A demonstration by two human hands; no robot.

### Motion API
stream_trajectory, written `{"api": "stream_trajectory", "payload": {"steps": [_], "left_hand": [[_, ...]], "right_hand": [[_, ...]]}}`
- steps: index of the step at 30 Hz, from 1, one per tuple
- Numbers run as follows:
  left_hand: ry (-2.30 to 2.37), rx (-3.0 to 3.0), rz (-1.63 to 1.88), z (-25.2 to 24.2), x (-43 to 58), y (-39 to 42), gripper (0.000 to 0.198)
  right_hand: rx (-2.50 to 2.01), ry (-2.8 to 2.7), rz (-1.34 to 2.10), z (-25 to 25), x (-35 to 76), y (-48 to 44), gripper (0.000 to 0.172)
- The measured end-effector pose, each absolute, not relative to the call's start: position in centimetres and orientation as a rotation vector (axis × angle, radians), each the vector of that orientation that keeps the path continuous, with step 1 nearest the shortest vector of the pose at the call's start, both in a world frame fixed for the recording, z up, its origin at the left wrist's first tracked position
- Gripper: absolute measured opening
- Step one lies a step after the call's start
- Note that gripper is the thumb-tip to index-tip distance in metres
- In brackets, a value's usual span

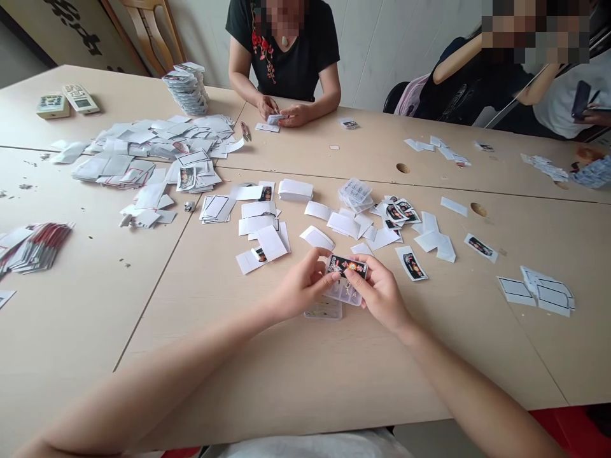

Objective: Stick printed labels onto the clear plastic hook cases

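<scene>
Black printed card [347, 266] — pinched between the left hand [305, 284] and right hand [379, 294], its ends partly hidden by fingers — sits over a clear plastic tray [344, 291]. Whether they touch is hard to tell. Another tray [323, 310] lies just below, with white paper slips [272, 242] beyond.

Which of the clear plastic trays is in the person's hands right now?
The clear plastic tray between the left hand and right hand, with a black printed card over it. Another tray lies on the table just below.
</scene>
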State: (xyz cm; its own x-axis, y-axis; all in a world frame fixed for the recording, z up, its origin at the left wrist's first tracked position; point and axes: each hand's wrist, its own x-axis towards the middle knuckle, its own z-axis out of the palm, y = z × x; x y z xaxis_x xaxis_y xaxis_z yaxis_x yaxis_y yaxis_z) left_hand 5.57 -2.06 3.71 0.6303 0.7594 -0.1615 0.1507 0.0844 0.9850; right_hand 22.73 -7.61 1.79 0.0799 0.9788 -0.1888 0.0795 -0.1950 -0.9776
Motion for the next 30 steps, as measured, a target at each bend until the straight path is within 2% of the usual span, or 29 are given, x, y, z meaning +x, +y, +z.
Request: {"api": "stream_trajectory", "payload": {"steps": [2, 6, 11, 17, 19, 24, 30], "left_hand": [[0.756, 1.367, 0.507, 3.7, 5.4, -2.0, 0.034], [0.704, 1.222, 0.492, 3.7, 5.1, -1.8, 0.029], [0.664, 1.109, 0.519, 3.1, 4.8, -1.6, 0.026], [0.669, 1.109, 0.539, 2.8, 4.7, -1.5, 0.028], [0.669, 1.115, 0.537, 2.7, 4.7, -1.6, 0.028], [0.602, 1.145, 0.523, 2.6, 4.9, -2.0, 0.027], [0.528, 1.175, 0.487, 2.1, 4.9, -2.4, 0.027]], "right_hand": [[-1.437, -1.103, 1.270, 1.9, 22.7, -7.5, 0.044], [-1.344, -1.105, 1.388, 2.4, 22.7, -7.5, 0.032], [-1.246, -1.075, 1.433, 3.1, 22.6, -8.0, 0.040], [-1.185, -1.124, 1.476, 3.7, 22.4, -8.4, 0.060], [-1.210, -1.127, 1.445, 3.7, 22.3, -8.5, 0.057], [-1.403, -1.111, 1.361, 3.6, 21.9, -8.5, 0.034], [-1.422, -1.128, 1.427, 3.6, 21.7, -8.4, 0.039]]}}
